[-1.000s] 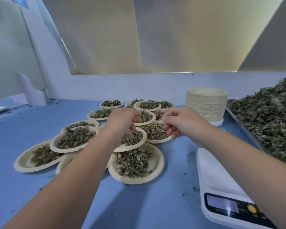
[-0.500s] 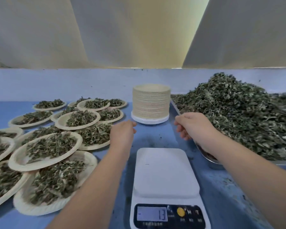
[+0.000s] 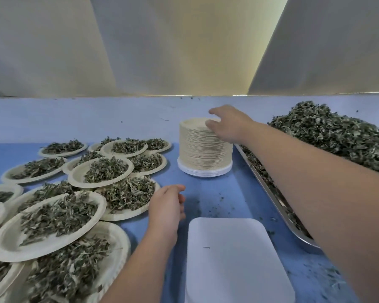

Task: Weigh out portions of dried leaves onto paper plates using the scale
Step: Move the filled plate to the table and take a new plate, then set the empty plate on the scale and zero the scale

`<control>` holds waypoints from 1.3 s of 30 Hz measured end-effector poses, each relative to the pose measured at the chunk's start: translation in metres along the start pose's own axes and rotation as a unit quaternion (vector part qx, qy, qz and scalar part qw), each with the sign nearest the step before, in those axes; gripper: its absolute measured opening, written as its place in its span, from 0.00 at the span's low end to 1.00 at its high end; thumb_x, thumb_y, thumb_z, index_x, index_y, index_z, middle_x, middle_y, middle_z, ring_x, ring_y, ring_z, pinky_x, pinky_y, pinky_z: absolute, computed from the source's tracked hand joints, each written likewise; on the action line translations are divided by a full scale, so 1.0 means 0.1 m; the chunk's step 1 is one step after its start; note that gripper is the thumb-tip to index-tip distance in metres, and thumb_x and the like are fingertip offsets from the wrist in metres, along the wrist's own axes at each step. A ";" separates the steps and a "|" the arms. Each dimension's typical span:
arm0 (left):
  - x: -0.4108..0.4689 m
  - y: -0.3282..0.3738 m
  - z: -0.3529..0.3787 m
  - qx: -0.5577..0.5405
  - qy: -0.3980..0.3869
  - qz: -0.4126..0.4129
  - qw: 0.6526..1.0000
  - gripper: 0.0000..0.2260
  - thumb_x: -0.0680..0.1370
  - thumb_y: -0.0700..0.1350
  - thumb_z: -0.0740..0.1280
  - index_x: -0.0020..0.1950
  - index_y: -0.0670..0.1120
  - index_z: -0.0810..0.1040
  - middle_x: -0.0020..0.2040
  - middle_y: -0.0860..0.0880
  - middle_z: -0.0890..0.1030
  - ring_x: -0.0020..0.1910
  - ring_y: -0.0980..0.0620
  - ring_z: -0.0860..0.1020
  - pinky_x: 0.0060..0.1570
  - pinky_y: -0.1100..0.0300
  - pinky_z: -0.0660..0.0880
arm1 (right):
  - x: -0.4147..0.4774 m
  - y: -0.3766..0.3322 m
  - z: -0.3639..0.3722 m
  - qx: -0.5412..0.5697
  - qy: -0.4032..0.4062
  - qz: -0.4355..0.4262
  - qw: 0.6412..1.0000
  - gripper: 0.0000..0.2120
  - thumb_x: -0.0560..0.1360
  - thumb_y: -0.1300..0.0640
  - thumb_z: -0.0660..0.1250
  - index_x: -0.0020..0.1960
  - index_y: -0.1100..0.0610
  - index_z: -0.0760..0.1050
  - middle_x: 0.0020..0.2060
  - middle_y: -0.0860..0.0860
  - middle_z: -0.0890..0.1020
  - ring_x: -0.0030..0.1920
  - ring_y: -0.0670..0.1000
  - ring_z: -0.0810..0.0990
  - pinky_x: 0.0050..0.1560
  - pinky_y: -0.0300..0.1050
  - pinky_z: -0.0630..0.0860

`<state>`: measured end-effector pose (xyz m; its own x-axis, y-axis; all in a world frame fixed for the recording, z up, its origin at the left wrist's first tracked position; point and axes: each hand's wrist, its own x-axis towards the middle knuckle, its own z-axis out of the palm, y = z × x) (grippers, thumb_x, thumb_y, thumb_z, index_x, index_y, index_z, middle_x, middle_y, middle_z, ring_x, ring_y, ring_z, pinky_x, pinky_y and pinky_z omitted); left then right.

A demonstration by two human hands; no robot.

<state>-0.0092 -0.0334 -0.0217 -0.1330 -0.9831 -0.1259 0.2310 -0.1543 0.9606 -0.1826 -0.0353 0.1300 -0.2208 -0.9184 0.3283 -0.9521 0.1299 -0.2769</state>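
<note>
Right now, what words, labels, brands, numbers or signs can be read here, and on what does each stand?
None can be read.
The scale shows only its plain white platform; no display is in view.
The stack of plates, the filled plates and the metal tray carry no print.

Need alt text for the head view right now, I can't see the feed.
The right hand reaches onto the top of the plate stack, while the left hand hovers empty beside the scale, which carries no plate. Leaf-filled plates crowd the left; a tray heaped with dried leaves lies on the right.
</note>
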 end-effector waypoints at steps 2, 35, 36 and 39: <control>-0.01 0.01 0.00 -0.003 -0.003 0.005 1.000 0.06 0.76 0.38 0.64 0.46 0.43 0.80 0.26 0.52 0.72 0.21 0.56 0.64 0.19 0.65 0.59 | 0.07 -0.10 0.00 -0.080 -0.070 -0.014 0.994 0.16 0.82 0.50 0.53 0.60 0.57 0.75 0.57 0.54 0.76 0.54 0.59 0.76 0.45 0.42 0.71; -0.05 0.06 0.00 0.010 -0.030 -0.002 1.000 0.05 0.77 0.40 0.63 0.45 0.44 0.79 0.31 0.49 0.73 0.21 0.55 0.64 0.18 0.67 0.60 | -1.69 -0.07 -0.01 0.050 0.105 -0.127 0.985 0.10 0.78 0.59 0.65 0.56 0.56 0.82 0.48 0.48 0.79 0.48 0.46 0.75 0.50 0.33 0.68; -0.06 0.07 0.00 0.008 -0.030 -0.005 0.999 0.06 0.77 0.39 0.62 0.43 0.44 0.77 0.31 0.49 0.72 0.21 0.55 0.64 0.18 0.67 0.60 | -1.86 -0.07 0.00 0.047 0.087 -0.132 0.986 0.10 0.77 0.59 0.66 0.57 0.56 0.82 0.47 0.47 0.78 0.48 0.44 0.75 0.49 0.29 0.67; -0.07 0.07 -0.03 0.001 -0.040 0.006 0.999 0.13 0.79 0.33 0.57 0.39 0.47 0.72 0.34 0.48 0.74 0.30 0.52 0.71 0.30 0.62 0.71 | -2.24 -0.04 0.03 0.034 0.027 -0.144 0.989 0.11 0.77 0.58 0.66 0.58 0.52 0.81 0.48 0.43 0.78 0.47 0.43 0.76 0.50 0.30 0.68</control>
<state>-0.0034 -0.0275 -0.0148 -0.2064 -0.9739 -0.0947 0.2318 -0.1428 0.9622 -0.1287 0.1687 0.0552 0.0437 -0.8922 0.4496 -0.9609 -0.1607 -0.2255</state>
